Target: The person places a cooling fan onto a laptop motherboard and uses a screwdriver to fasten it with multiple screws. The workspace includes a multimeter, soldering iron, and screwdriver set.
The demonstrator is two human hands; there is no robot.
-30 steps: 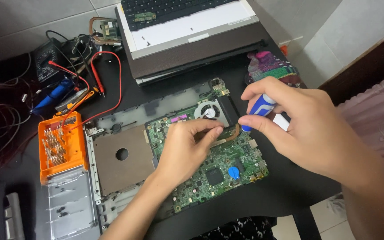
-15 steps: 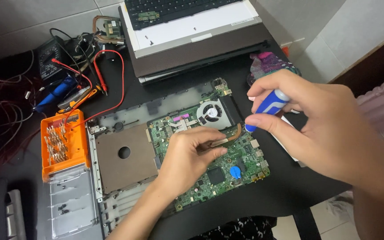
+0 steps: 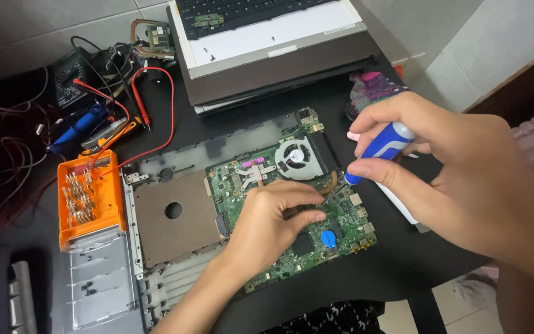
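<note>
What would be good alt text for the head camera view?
Two bare hands work over a green laptop motherboard on a black table: the left hand presses on the board, the right hand holds a blue-and-white screwdriver handle above it. An orange bit case lies left.

L hand (image 3: 267, 216) flat, fingers curled | R hand (image 3: 458, 167) fisted, raised
</note>
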